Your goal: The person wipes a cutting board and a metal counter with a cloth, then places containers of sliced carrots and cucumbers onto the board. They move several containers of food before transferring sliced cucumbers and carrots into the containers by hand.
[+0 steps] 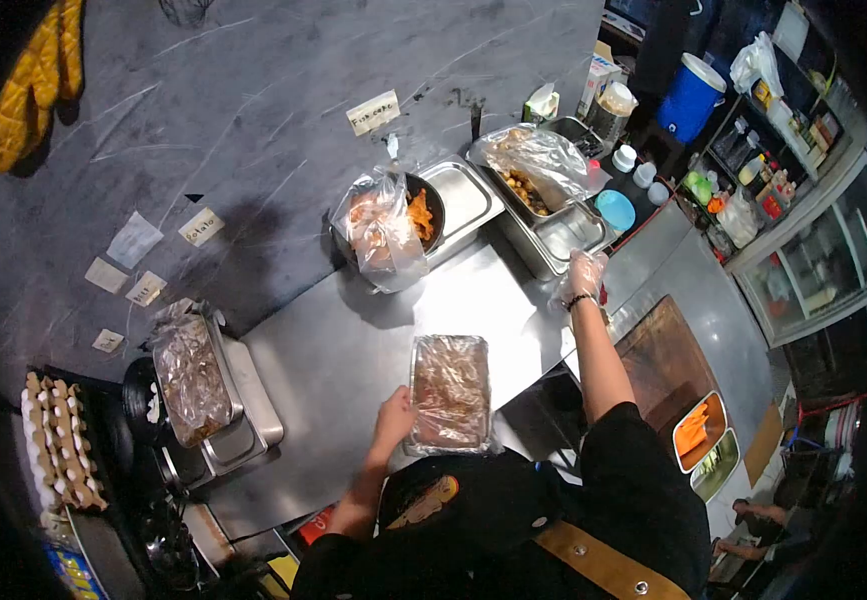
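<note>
A metal tray (pixel 450 392) covered in clear plastic film, with brownish food under it, lies at the near edge of the steel counter. My left hand (pixel 394 415) is at its left side, the fingers against the rim. Out to the right, my right hand (pixel 583 277), in a clear plastic glove, reaches to the near corner of a steel container (pixel 563 237); its fingers are too unclear to tell what they hold. Beyond the tray stands a black bowl (pixel 437 205) of orange-brown food, partly under a plastic bag (pixel 381 230).
Film-covered food (pixel 191 380) sits at the left beside egg cartons (pixel 58 440). A wooden board (pixel 665 355) and a container of orange sticks (pixel 693 432) lie right. A blue bowl (pixel 614 210) stands back right. Another person's hands (pixel 753 530) show at lower right.
</note>
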`<state>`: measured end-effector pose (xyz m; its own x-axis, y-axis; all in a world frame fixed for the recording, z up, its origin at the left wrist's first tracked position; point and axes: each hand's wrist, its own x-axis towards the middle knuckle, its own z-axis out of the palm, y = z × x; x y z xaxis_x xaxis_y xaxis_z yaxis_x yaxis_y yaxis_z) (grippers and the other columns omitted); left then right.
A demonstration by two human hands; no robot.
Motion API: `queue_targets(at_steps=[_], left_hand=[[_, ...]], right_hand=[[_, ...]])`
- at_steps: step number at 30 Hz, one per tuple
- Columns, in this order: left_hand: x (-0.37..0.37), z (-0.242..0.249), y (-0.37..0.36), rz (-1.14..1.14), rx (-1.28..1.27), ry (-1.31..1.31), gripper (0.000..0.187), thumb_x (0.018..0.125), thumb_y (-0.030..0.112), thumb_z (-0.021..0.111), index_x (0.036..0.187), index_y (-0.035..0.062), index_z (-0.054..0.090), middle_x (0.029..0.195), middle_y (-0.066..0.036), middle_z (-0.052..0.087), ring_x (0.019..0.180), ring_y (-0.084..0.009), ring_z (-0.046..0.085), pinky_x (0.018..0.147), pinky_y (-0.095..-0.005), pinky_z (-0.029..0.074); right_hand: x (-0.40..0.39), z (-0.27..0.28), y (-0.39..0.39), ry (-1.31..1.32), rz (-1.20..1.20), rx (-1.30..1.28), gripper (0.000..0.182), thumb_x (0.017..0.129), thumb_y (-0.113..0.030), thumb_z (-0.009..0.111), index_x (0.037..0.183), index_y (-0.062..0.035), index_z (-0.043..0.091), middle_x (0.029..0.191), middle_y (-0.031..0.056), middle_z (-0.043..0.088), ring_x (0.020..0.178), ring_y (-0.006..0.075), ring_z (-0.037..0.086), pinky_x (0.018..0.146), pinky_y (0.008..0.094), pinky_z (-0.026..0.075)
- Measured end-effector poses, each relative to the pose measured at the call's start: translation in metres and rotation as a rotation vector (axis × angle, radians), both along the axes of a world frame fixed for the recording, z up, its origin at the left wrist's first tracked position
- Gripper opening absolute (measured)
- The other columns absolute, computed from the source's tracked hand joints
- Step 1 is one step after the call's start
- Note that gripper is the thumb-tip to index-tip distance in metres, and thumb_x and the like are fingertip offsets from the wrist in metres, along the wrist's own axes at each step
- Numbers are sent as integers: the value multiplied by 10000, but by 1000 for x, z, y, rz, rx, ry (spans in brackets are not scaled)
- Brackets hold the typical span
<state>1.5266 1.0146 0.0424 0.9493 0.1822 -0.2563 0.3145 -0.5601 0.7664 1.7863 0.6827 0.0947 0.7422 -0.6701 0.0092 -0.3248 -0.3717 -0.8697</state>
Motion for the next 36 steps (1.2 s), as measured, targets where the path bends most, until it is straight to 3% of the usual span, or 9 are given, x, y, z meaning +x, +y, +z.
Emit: queue_targets(at_steps=[7,11,12,13,17,20,24,34,36], left_hand=[[-36,-25,74,133,7,60,217,627,93,633,736,38,453,565,-75,465,534,-199,500,510,-331,396],[-53,-4,96,178,-41,130,207,628,63,643,725,42,461,537,-42,446,508,-156,479,502,-312,396],[-58,-5,102,174,-42,129,207,628,63,643,725,42,461,537,-42,446,508,-156,479,502,-312,396],[-64,-10,109,212,-92,150,205,629,48,641,726,43,460,536,-35,448,511,-145,481,495,-307,395],[-89,-10,126,226,-21,92,223,626,19,648,727,41,450,537,-24,457,511,-121,476,485,-298,391],[-107,-9,137,214,-33,-82,234,642,1,648,740,44,440,544,-19,461,479,-113,469,441,-292,393],[-121,12,145,263,-83,139,236,674,-16,625,766,53,419,553,-23,461,457,-114,472,381,-285,394],[-169,11,167,436,-322,154,245,682,-65,573,780,66,390,623,-21,479,517,-119,493,372,-267,393],[-180,8,171,470,-347,163,243,675,-72,566,772,65,390,617,-19,473,529,-110,487,401,-262,393]], right_hand=[[-46,0,5,-14,-146,98,429,701,-200,626,1011,-17,392,824,140,540,734,283,521,719,394,401],[-75,6,12,38,6,164,544,735,-244,566,1126,88,384,939,246,538,852,339,521,826,372,361],[-49,-97,-29,42,66,-17,539,742,-260,578,1090,113,405,931,253,530,909,363,498,849,371,346],[-60,-85,-22,42,63,-20,539,742,-260,578,1090,113,405,931,253,530,909,363,498,849,371,346],[-94,-70,10,-102,-169,-225,425,728,-244,604,965,68,440,722,184,558,675,330,557,765,382,406],[-117,-61,23,-96,-160,185,448,725,-158,602,1016,-38,283,639,112,518,475,228,520,439,339,427],[-161,-7,60,-104,-195,705,576,724,-109,616,1087,-123,169,734,92,469,489,206,500,432,300,467],[-267,-53,37,-136,64,539,601,745,-41,575,1218,-144,218,893,94,515,692,189,551,476,295,477],[-292,5,59,-33,90,577,676,743,-48,572,1270,-61,150,820,66,503,674,169,514,540,282,455]])
